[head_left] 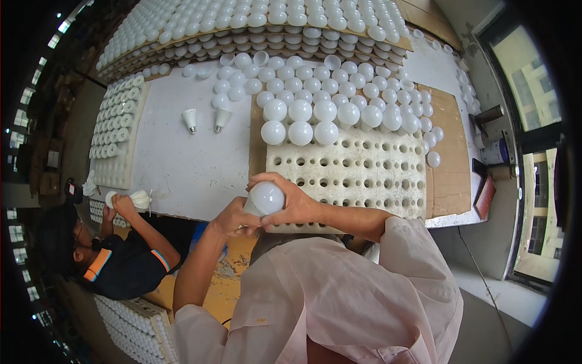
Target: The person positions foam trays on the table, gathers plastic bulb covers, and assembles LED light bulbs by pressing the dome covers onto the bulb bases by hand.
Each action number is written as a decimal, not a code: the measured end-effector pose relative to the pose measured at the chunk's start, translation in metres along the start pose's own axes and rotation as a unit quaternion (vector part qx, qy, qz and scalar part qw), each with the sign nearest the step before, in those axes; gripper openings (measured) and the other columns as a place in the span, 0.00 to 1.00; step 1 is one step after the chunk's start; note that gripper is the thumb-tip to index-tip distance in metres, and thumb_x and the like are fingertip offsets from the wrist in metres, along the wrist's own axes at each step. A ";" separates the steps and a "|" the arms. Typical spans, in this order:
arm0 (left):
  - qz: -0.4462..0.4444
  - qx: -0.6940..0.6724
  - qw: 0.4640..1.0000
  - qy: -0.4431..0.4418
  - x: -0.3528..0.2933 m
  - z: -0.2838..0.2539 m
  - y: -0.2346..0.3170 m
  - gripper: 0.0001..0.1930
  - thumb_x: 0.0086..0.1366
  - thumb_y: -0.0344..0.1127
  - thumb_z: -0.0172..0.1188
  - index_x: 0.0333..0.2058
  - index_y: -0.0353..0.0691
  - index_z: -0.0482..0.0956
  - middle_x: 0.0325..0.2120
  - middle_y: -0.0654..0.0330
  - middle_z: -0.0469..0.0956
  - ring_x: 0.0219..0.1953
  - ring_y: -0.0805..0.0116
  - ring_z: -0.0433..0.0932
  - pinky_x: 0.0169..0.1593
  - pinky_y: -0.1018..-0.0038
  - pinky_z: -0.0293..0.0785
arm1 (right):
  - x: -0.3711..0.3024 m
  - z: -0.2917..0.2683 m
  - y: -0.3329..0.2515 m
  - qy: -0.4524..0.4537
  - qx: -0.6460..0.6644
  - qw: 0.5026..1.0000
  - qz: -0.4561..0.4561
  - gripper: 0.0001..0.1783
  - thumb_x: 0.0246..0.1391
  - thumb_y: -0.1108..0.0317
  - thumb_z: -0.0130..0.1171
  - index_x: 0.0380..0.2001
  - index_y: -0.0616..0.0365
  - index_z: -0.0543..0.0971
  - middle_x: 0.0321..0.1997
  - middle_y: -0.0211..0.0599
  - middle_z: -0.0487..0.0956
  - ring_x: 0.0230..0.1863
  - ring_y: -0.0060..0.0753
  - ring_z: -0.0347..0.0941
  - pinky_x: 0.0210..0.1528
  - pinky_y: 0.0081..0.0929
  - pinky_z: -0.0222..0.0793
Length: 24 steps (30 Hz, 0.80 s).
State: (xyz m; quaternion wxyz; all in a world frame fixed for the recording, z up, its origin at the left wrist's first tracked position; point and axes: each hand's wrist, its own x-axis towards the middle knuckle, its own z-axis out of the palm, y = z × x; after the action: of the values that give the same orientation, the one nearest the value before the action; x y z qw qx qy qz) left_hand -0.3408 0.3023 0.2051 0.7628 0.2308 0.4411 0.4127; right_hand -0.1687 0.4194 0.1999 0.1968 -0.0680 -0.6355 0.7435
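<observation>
Between my two hands, close to my chest, is a light bulb with a round white dome (267,197). My left hand (233,217) wraps round its lower body, and my right hand (295,199) curls over the dome from the other side. Just beyond my hands lies a white foam tray (376,197) pierced with rows of holes. Finished-looking bulbs (301,133) stand dome up in its far rows, while the nearer holes show bare. Two white bulb bodies (190,121) with metal screw caps lie on the table to the left, without round domes.
Many loose white domes (291,85) cover cardboard behind the tray. Stacked boards of domes (242,27) rise at the back. Another foam tray (121,161) holds bulb bodies at the left. A co-worker (121,261) sits at the left, hands on a white item. Windows (539,200) are at the right.
</observation>
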 end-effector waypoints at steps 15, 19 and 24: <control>0.208 0.553 0.761 0.267 0.103 0.064 -0.026 0.18 0.48 0.36 0.69 0.35 0.31 0.77 0.23 0.51 0.81 0.26 0.59 0.82 0.33 0.68 0.77 | -0.047 -0.064 0.028 0.327 -0.051 0.921 0.205 0.14 0.52 0.64 0.59 0.42 0.57 0.76 0.37 0.30 0.77 0.40 0.22 0.71 0.44 0.23 0.68; 0.104 0.414 0.868 0.255 0.095 0.018 -0.045 0.14 0.52 0.36 0.67 0.35 0.34 0.79 0.24 0.48 0.81 0.27 0.58 0.82 0.32 0.69 0.76 | -0.060 -0.146 0.004 0.514 -0.325 0.793 0.039 0.17 0.47 0.62 0.62 0.39 0.58 0.75 0.37 0.40 0.77 0.38 0.37 0.74 0.41 0.34 0.70; 0.153 0.438 0.837 0.292 0.089 -0.045 -0.032 0.09 0.56 0.33 0.63 0.34 0.34 0.80 0.24 0.55 0.82 0.26 0.68 0.82 0.31 0.74 0.76 | -0.029 -0.198 0.017 0.405 -0.585 0.695 0.105 0.22 0.44 0.59 0.64 0.42 0.57 0.74 0.46 0.45 0.73 0.45 0.51 0.72 0.45 0.42 0.71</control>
State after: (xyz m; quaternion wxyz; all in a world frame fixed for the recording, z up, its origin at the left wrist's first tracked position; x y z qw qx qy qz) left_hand -0.3416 0.3580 0.1169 0.3454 0.4742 0.7370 0.3357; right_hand -0.0761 0.5882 0.1425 0.2766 -0.5301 -0.7897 0.1375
